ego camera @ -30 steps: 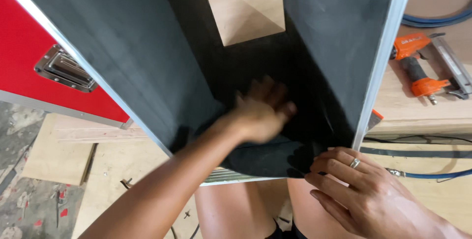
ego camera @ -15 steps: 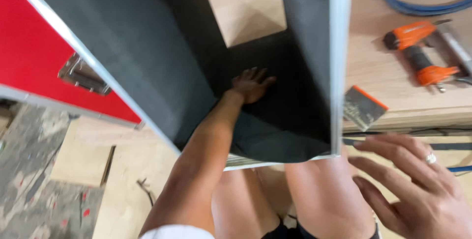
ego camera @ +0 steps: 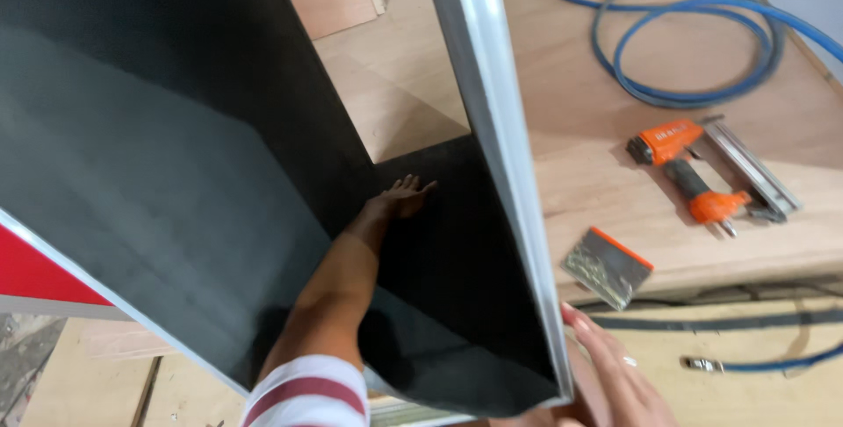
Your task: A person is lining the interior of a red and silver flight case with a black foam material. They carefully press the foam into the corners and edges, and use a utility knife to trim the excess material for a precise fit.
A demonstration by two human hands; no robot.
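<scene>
- The case point(ego camera: 176, 172), an open box lined with black felt and edged in metal trim point(ego camera: 496, 155), fills the left and middle of the view; a red outer panel point(ego camera: 35, 273) shows at its lower left.
- The left hand point(ego camera: 399, 200) reaches deep inside the case, fingers spread flat on the black lining at the back, holding nothing; its grip is open. The striped sleeve point(ego camera: 307, 392) sits at the case's near opening.
- The right hand point(ego camera: 615, 374) rests outside at the lower right corner of the trim, fingers extended and touching the metal edge rather than wrapped around it; its grip is open.
- Inside the case there is free room around the forearm on both sides, narrowing toward the back, where the lining meets bare wood.
- Right of the trim, the plywood table point(ego camera: 580, 67) lies open, with clear stretches between the things on it.
- A scraper point(ego camera: 608, 267) lies near the table's front edge, just beside the trim.
- An orange nail gun point(ego camera: 702, 177) lies further right, well apart from the case.
- A blue hose point(ego camera: 685, 41) coils at the far right of the table.
- Below the table edge, another wooden surface carries a dark strap and a hose end.
</scene>
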